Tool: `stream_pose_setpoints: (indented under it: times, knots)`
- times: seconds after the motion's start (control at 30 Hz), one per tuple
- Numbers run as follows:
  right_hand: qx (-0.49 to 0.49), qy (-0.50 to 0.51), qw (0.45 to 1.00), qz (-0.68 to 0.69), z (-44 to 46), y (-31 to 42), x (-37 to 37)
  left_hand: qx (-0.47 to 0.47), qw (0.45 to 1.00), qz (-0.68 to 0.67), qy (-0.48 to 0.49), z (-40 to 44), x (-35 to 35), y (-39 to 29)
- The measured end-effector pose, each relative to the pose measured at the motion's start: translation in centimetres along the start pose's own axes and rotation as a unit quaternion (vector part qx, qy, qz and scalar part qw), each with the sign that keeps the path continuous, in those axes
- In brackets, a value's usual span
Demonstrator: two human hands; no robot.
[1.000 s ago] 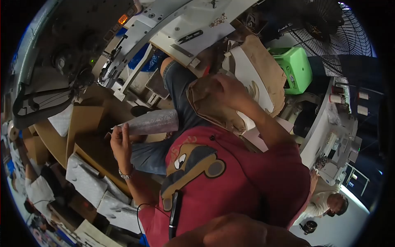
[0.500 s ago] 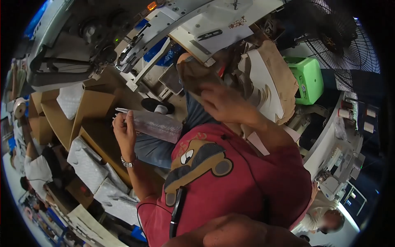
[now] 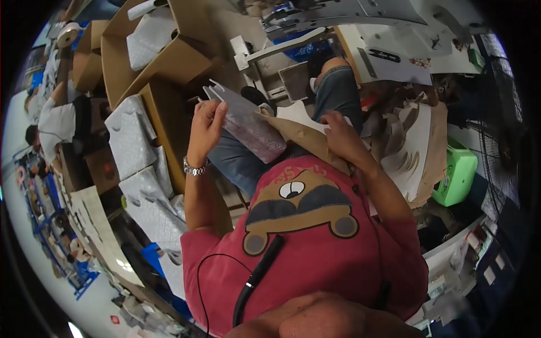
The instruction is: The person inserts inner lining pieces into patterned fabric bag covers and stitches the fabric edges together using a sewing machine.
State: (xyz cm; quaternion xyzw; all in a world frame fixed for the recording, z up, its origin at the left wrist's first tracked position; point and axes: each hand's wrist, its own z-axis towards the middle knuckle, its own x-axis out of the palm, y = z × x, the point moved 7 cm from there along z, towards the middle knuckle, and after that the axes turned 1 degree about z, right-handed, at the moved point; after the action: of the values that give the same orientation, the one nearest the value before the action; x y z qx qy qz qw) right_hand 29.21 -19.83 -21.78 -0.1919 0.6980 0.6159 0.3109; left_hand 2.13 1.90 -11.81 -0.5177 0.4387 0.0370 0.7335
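Observation:
My left hand (image 3: 208, 127), with a metal watch on the wrist, is closed on the edge of a stack of silvery patterned sheets (image 3: 253, 127). The stack leans across my left thigh. Over my lap lies a brown panel (image 3: 304, 135), with a white piece (image 3: 297, 112) showing at its far edge. My right hand (image 3: 342, 135) is curled at the panel's right edge, fingers closed on it. The fingertips are partly hidden. What lies under the panel cannot be seen.
Left of me are open cardboard boxes (image 3: 129, 67) and more silvery sheets (image 3: 132, 141). A sewing machine (image 3: 344, 17) stands ahead. Right are brown and white offcuts (image 3: 414, 146) and a green plastic object (image 3: 456, 172). Another person (image 3: 59, 121) is at far left.
My view has swung right. The brown panel, held raised near my right knee before, now lies across my lap beside the silvery sheets. My right hand has come down closer to my body.

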Motion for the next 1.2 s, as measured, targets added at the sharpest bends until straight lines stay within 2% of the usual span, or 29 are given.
stream_pose_setpoints:
  times: [0.07,0.1,0.17,0.2,0.27,0.3,0.4,0.47,0.5,0.57,0.6,0.67,0.7,0.77,0.83,0.87,0.9,0.97,1.0,1.07,1.1,1.2]
  knots:
    - [0.065,0.08,0.987,-0.12,0.2,1.0,0.2,0.006,1.0,0.017,0.006,0.2,-0.4,-0.2]
    - [0.059,0.084,0.988,-0.118,0.9,1.4,0.2,0.019,0.999,0.022,0.028,0.1,-0.2,-0.2]
    - [-0.009,0.173,0.95,-0.26,2.0,1.6,1.2,0.012,0.999,0.017,0.024,-0.2,-0.2,-0.1]
    - [-0.006,0.173,0.949,-0.263,2.4,0.9,1.3,0.009,0.999,0.03,0.009,-0.3,-0.4,-0.4]
    - [-0.177,0.146,0.921,-0.315,2.4,1.2,2.8,0.008,0.999,0.039,-0.002,-0.7,-0.8,-1.0]
    - [-0.174,0.145,0.921,-0.318,3.0,0.1,3.2,-0.005,0.998,0.055,-0.002,-0.8,-1.1,-1.0]
    - [-0.172,0.176,0.934,-0.258,4.1,-1.0,3.4,-0.011,0.998,0.064,-0.018,-1.3,-3.2,-2.1]
    - [-0.01,0.187,0.977,-0.105,5.7,0.0,1.3,0.026,0.995,0.072,-0.062,-2.3,-6.4,-3.3]
    - [-0.019,0.191,0.976,-0.105,6.5,1.8,0.1,-0.011,0.996,0.055,-0.07,-3.1,-8.0,-2.6]
    - [0.088,0.183,0.978,-0.042,8.6,3.9,-3.1,-0.041,0.995,0.055,-0.073,-4.1,-11.2,-4.1]
    - [0.079,0.187,0.978,-0.042,9.6,4.9,-4.2,0.032,0.989,0.122,-0.079,-4.5,-12.7,-5.2]
    - [0.001,0.274,0.96,-0.057,11.5,6.6,-4.6,0.029,0.985,0.157,-0.07,-5.3,-14.7,-6.1]
    - [-0.01,0.277,0.959,-0.058,12.3,6.9,-4.3,0.028,0.981,0.186,-0.053,-5.8,-15.1,-6.6]
    - [-0.098,0.257,0.956,0.102,13.6,9.2,-3.8,0.013,0.977,0.201,-0.065,-6.5,-15.9,-6.9]
    - [-0.142,0.241,0.958,0.062,14.7,11.2,-3.5,-0.073,0.977,0.185,-0.074,-7.6,-16.4,-5.7]
    - [-0.175,0.215,0.961,0.025,15.2,12.6,-3.5,-0.055,0.969,0.233,-0.056,-7.8,-16.5,-6.1]
    - [-0.191,0.221,0.956,0.025,15.5,14.3,-3.7,-0.07,0.962,0.261,-0.044,-8.1,-16.6,-6.1]
    - [-0.148,0.231,0.96,0.045,16.0,16.9,-4.4,-0.087,0.949,0.302,-0.024,-9.2,-16.7,-5.7]
    - [-0.162,0.234,0.958,0.045,16.8,17.3,-4.0,-0.094,0.946,0.308,-0.035,-9.8,-17.1,-5.8]
    - [-0.222,0.217,0.942,0.131,18.2,18.3,-3.8,-0.06,0.959,0.276,-0.008,-10.7,-16.8,-6.4]
    - [-0.234,0.175,0.953,0.082,18.5,19.9,-4.8,-0.062,0.953,0.297,0.008,-11.6,-16.9,-5.4]
    - [-0.252,0.157,0.955,0.02,18.8,23.8,-6.2,-0.071,0.961,0.268,0.015,-12.9,-16.9,-5.2]
